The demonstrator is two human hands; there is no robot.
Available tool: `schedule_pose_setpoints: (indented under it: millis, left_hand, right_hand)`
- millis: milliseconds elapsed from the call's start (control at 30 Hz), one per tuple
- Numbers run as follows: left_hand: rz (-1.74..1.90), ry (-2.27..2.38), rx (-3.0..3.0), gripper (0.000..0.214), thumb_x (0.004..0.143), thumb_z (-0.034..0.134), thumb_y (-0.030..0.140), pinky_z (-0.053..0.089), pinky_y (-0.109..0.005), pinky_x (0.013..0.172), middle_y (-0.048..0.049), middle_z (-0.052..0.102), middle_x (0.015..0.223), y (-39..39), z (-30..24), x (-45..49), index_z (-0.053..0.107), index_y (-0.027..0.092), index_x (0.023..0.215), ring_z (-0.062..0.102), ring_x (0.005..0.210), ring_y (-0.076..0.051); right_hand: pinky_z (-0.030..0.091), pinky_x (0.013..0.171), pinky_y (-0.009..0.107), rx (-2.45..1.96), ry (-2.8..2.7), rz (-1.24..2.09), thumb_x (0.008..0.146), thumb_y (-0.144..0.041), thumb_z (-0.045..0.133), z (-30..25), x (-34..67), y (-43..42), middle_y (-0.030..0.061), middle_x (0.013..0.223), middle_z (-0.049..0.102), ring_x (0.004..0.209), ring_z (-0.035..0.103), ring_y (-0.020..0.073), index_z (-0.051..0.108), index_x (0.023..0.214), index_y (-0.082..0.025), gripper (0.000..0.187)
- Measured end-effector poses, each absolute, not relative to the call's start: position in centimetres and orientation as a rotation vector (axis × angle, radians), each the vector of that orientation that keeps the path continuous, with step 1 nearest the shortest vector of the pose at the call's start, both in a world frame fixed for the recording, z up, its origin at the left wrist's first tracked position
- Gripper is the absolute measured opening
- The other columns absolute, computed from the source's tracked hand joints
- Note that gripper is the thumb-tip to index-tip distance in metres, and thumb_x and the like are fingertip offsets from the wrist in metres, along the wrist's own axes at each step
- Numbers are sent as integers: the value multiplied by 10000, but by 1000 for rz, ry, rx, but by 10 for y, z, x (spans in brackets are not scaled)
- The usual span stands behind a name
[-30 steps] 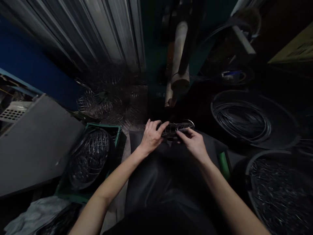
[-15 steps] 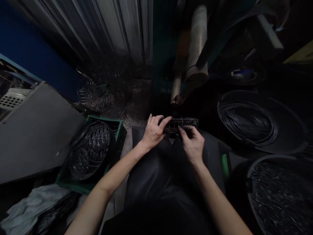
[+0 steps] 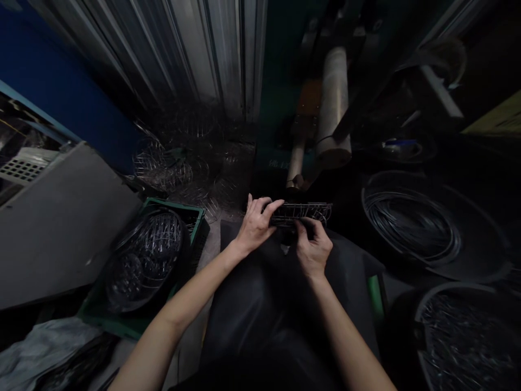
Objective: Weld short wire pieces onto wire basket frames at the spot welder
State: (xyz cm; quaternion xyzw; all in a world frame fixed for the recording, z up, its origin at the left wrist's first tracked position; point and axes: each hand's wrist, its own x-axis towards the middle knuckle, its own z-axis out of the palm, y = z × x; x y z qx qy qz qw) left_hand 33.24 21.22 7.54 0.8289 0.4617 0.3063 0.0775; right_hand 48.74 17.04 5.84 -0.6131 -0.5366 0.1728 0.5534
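A dark wire frame (image 3: 311, 208), seen nearly edge-on, sits level above my lap between my hands. My left hand (image 3: 256, 221) grips its left end, thumb and fingers curled round the wires. At its near edge, right of the middle, my right hand (image 3: 314, 243) is closed with thumb and forefinger pinched together. Whether a small wire piece is in that pinch is too dark to make out. Just beyond the frame is the lower cylindrical rod (image 3: 296, 168) of a machine, its tip apart from my fingers.
A thick metal cylinder (image 3: 334, 108) overhangs beyond my hands. On the left, a green crate (image 3: 195, 231) holds a black basin of wire pieces. On the right stand a tub with coiled wire (image 3: 411, 222) and a bucket of small metal pieces (image 3: 464, 336). Round wire grids (image 3: 163, 165) lie by the wall.
My right hand has shifted slightly left along the wire frame's near edge. My left hand keeps its hold. The whole view has tilted up a little, so the surroundings appear lower.
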Motion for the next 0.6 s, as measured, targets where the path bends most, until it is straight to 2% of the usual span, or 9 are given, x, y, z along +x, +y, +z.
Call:
schedule_pose_setpoints:
  millis: [600]
  left_hand:
    - [1082,1291,2503,597,742,610,127,259,-598,1110,-73,483,1144,246,75,341,376,214,1285,511,1109,-235]
  right_hand:
    - [498,735,286,-1440,-1300,289,871,-356,569,63,495,197,35,834,658,746,619,148,644,905,-171,203]
